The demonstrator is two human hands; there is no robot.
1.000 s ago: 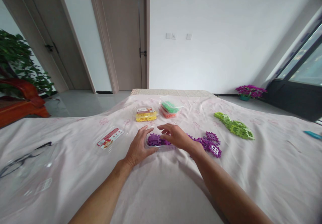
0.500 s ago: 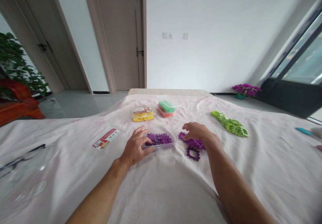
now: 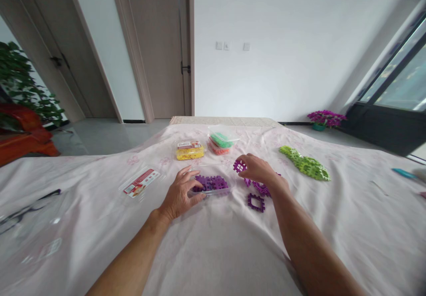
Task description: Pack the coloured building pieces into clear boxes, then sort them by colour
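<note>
My left hand [image 3: 182,194] grips the left end of a clear plastic box [image 3: 218,193], thumb at the near side and fingers over the far side. Purple interlocking plastic pieces [image 3: 213,183] lie inside that box. Just right of it, my right hand [image 3: 257,170] pinches a purple building piece [image 3: 239,166] with small openings, held above the cloth. More purple pieces [image 3: 261,188] lie beneath this hand, partly hidden by it. A square purple frame piece [image 3: 256,203] rests on the cloth nearer to me.
Behind stand a box of yellow pieces [image 3: 190,154] and stacked boxes with green [image 3: 222,140] and orange pieces [image 3: 219,151]. Light-green pieces [image 3: 305,163] lie at the right. A labelled clear lid [image 3: 141,183] and eyeglasses [image 3: 29,209] are on the left.
My right hand has lifted a purple piece off the pile and moved slightly away from me with it. My left hand stays on the box.
</note>
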